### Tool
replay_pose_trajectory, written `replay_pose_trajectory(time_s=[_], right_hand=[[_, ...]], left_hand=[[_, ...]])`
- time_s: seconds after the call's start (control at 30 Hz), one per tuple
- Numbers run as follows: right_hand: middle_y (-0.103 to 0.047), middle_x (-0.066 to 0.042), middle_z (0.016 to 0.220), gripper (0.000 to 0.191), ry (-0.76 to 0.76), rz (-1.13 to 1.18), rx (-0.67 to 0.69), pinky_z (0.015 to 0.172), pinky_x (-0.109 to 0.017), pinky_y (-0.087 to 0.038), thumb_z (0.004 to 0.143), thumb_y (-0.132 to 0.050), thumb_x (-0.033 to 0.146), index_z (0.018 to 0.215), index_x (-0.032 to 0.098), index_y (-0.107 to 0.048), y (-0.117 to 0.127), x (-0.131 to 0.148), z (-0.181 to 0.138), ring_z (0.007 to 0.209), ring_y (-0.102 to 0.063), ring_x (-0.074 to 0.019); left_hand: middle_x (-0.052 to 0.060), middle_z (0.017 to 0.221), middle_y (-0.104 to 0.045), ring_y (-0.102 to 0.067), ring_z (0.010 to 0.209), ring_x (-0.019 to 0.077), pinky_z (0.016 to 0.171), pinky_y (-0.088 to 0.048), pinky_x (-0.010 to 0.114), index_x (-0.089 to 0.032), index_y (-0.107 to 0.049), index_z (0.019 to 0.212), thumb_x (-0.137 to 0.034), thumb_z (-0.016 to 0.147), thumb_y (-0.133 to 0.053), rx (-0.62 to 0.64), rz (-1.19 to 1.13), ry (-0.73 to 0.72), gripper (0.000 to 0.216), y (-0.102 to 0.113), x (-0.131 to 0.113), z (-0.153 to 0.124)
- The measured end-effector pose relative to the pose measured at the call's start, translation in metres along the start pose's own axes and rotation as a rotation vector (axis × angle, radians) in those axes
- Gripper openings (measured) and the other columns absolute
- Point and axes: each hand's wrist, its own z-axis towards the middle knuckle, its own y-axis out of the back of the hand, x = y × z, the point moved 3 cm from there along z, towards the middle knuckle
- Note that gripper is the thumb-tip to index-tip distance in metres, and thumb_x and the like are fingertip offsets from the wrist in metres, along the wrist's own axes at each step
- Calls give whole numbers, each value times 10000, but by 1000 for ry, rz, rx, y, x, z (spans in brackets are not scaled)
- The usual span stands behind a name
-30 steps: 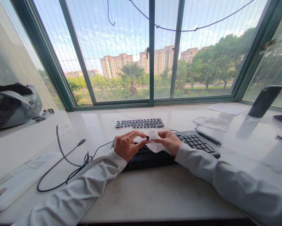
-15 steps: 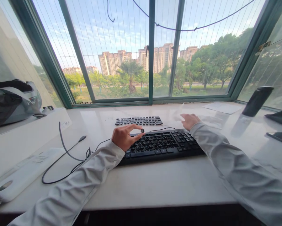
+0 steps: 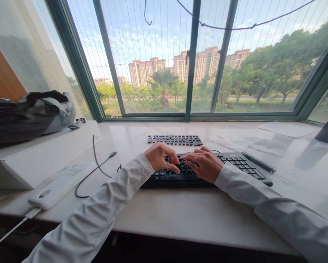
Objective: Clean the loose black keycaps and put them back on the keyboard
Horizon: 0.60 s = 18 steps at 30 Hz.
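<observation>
Over the middle of a long black plastic keyboard (image 3: 177, 185), lying on the glossy white tabletop (image 3: 180, 213), our left hand (image 3: 162, 159) is holding thumb and forefinger curved towards each other; our right hand (image 3: 204, 163) is bending its fingers just beside. We cannot tell whether either of the 2 is grasping anything. Behind the keyboard, rows of small black plastic keycaps (image 3: 174, 140) are resting.

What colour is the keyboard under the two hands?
The keyboard is black; it shows best in the head view.
</observation>
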Motion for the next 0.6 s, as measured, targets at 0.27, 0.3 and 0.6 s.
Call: replay_pose_trajectory(time_s=[0.27,0.3,0.6], right_hand=[[-658,-29,732,253,135,95,-23,747,-292,-327,882,-447,263,1028,248,-654,1,11,-3,709,-550,-131],[-662,-29,743,252,146,107,-14,752,-296,-327,880,-448,258,1024,251,-654,0,12,-3,719,-552,-133],[-665,-28,755,236,166,161,16,787,-304,-330,864,-458,228,986,247,-660,-4,16,-6,741,-555,-138]], left_hand=[[23,735,-700,-628,710,159,657,-447,247,-182,-711,747,-477,473,-770,318,-116,377,407,5,28,-5],[24,742,-701,-626,719,160,667,-445,249,-181,-711,748,-478,474,-769,303,-114,397,407,7,32,-5],[32,733,-715,-629,756,180,695,-437,244,-210,-740,773,-551,495,-729,299,-100,580,440,7,43,-9]])
